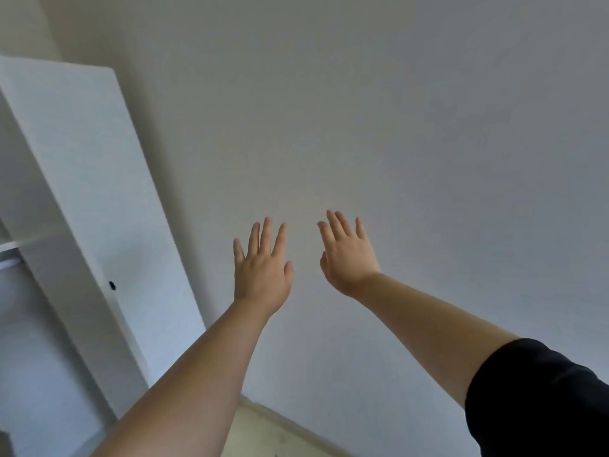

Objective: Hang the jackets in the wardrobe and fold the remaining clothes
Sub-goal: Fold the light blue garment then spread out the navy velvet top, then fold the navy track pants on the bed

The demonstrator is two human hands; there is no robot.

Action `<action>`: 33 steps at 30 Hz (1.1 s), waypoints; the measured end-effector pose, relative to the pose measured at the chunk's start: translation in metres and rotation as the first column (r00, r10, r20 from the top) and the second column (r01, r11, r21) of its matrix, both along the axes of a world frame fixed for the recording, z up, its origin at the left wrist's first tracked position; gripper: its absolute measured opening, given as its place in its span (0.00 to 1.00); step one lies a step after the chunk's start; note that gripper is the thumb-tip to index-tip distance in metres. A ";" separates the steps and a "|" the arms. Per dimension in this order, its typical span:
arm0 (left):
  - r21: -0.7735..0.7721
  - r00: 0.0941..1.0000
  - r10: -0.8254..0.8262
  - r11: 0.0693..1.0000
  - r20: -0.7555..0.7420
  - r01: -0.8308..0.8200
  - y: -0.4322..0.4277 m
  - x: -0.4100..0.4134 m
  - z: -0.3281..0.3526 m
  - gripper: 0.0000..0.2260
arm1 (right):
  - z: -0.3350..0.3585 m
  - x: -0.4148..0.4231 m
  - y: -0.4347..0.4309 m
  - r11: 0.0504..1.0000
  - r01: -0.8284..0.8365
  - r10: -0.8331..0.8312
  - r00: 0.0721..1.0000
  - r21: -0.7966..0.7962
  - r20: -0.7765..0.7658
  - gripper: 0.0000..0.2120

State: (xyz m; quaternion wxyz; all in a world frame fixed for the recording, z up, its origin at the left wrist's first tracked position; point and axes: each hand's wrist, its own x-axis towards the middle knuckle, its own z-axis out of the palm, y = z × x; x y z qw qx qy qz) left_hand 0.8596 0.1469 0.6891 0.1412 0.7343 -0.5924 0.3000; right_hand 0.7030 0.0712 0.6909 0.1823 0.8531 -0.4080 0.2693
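Observation:
Both my arms are stretched out in front of a bare wall. My left hand is spread with straight fingers and holds nothing. My right hand is beside it, also flat with straight fingers and empty. A white wardrobe stands at the left with its door swung open toward the wall. A hanging rail shows under a shelf inside. No jackets or other clothes are in view.
A plain light wall fills most of the view. A strip of pale floor shows at the bottom centre. A dark sleeve covers my right upper arm. A small dark knob sits on the wardrobe door.

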 end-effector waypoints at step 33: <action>0.080 0.827 -0.428 0.871 -0.364 0.485 -0.184 -0.390 -0.481 0.32 | -0.467 -0.394 -0.131 0.975 0.104 -0.119 0.991 0.198 0.061 0.29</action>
